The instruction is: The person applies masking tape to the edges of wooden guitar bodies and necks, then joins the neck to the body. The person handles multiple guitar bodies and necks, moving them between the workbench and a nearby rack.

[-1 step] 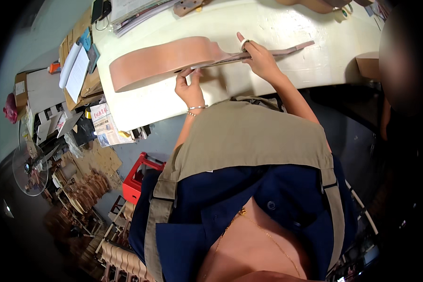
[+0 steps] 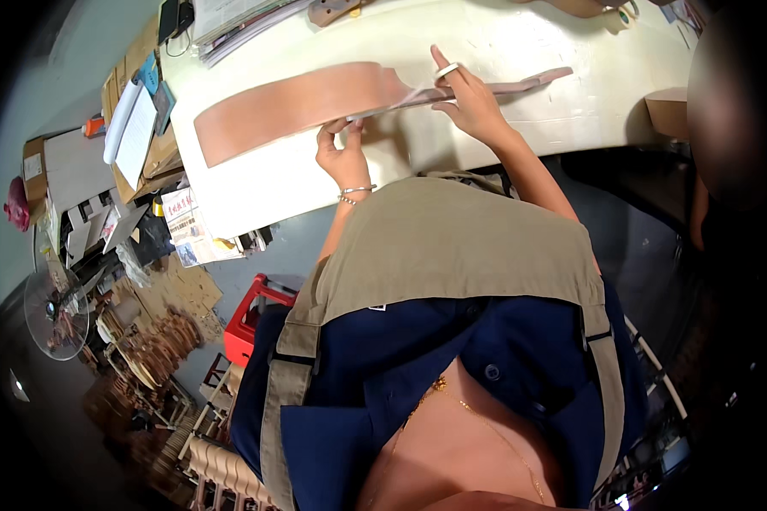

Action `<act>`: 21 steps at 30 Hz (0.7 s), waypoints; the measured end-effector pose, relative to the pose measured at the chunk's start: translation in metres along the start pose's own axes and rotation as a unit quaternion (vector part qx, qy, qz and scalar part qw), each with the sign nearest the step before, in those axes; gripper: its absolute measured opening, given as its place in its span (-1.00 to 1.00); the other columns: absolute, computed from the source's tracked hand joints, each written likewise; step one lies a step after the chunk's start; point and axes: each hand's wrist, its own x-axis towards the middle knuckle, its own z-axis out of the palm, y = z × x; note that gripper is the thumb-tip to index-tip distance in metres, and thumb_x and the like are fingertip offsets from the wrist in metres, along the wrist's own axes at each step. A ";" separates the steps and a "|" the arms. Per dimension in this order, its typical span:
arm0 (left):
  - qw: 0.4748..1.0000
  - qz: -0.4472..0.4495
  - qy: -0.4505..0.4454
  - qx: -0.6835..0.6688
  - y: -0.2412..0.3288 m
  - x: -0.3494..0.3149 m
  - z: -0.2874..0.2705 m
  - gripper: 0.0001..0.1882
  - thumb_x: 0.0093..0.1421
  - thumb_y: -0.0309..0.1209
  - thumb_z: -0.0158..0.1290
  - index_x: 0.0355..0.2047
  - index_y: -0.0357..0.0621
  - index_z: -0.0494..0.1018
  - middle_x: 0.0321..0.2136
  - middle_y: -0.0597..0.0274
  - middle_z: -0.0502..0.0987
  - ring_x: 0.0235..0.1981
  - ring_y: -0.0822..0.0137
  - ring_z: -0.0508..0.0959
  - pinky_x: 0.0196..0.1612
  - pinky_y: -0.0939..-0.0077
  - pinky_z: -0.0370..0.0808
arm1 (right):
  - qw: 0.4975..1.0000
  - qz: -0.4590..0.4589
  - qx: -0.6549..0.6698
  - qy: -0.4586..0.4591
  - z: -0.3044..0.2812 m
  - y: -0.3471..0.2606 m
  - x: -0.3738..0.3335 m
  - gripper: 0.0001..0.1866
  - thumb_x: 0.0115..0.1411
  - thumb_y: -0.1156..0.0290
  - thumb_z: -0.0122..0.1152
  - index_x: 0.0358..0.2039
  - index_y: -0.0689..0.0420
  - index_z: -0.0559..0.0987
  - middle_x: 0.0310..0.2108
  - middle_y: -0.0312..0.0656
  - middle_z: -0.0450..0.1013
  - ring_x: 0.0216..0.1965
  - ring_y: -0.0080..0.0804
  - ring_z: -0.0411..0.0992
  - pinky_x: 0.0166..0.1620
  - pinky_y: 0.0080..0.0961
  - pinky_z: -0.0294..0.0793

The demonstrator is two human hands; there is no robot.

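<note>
A pinkish-brown, unfinished wooden guitar (image 2: 290, 109) rests on its edge on the pale worktable, its curved side turned up. From the body its neck (image 2: 520, 85) runs to the right. At the body's near edge is my left hand (image 2: 344, 160), thumb and fingers drawn together; a small whitish bit shows at the fingertips, too small to name. Beside the neck, my right hand (image 2: 477, 109) has its index finger through a white ring-shaped roll (image 2: 448, 71), thumb held apart. A faint translucent streak runs between that roll and the guitar. The guitar's face is mostly hidden.
Stacked papers (image 2: 239, 25) and a dark phone-like device (image 2: 175, 21) lie at the table's far left. A wooden headstock-shaped piece (image 2: 328, 12) is at the back. To the left are a clipboard (image 2: 132, 128), newspapers (image 2: 183, 223) and a fan (image 2: 57, 315); a red stool (image 2: 245, 328) stands below.
My right index finger and the white roll have risen away from the neck, and the thumb has come off it. The guitar has shifted slightly; my left hand stays at its edge.
</note>
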 end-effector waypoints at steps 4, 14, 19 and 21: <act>0.996 0.050 0.002 0.068 -0.002 0.013 0.010 -0.85 -0.05 -0.57 0.21 -0.42 -0.28 0.51 -0.32 0.17 0.48 -0.22 0.36 0.44 -0.07 0.47 0.34 | 0.974 -0.074 0.169 0.134 0.007 -0.027 0.010 0.08 -0.25 0.36 0.47 0.25 0.12 0.00 0.05 -0.01 0.18 -0.06 -0.03 0.35 -0.04 -0.30 0.35; 0.996 0.059 0.015 0.071 0.007 0.009 0.011 -0.86 -0.09 -0.57 0.23 -0.46 -0.25 0.55 -0.39 0.21 0.51 -0.24 0.35 0.45 -0.10 0.48 0.34 | 0.941 0.079 0.139 0.299 0.018 -0.032 -0.016 -0.55 -0.02 0.64 0.14 -0.05 0.09 0.49 -0.29 -0.30 0.48 -0.22 -0.43 0.45 0.22 -0.19 0.01; 0.994 0.072 0.012 0.078 0.010 0.007 0.013 -0.86 -0.10 -0.56 0.25 -0.46 -0.24 0.55 -0.40 0.23 0.52 -0.28 0.35 0.44 -0.13 0.48 0.34 | 0.957 0.076 0.068 0.271 0.028 -0.008 -0.019 -0.52 -0.05 0.60 0.20 -0.04 0.05 0.50 -0.32 -0.30 0.49 -0.24 -0.46 0.43 0.22 -0.15 0.02; 0.993 0.075 0.014 0.090 0.007 0.009 0.011 -0.85 -0.10 -0.55 0.25 -0.47 -0.23 0.55 -0.40 0.22 0.52 -0.27 0.35 0.44 -0.12 0.48 0.34 | 0.957 0.082 0.067 0.271 0.029 -0.008 -0.018 -0.52 -0.05 0.59 0.20 -0.04 0.04 0.49 -0.34 -0.30 0.49 -0.24 -0.46 0.43 0.21 -0.15 0.03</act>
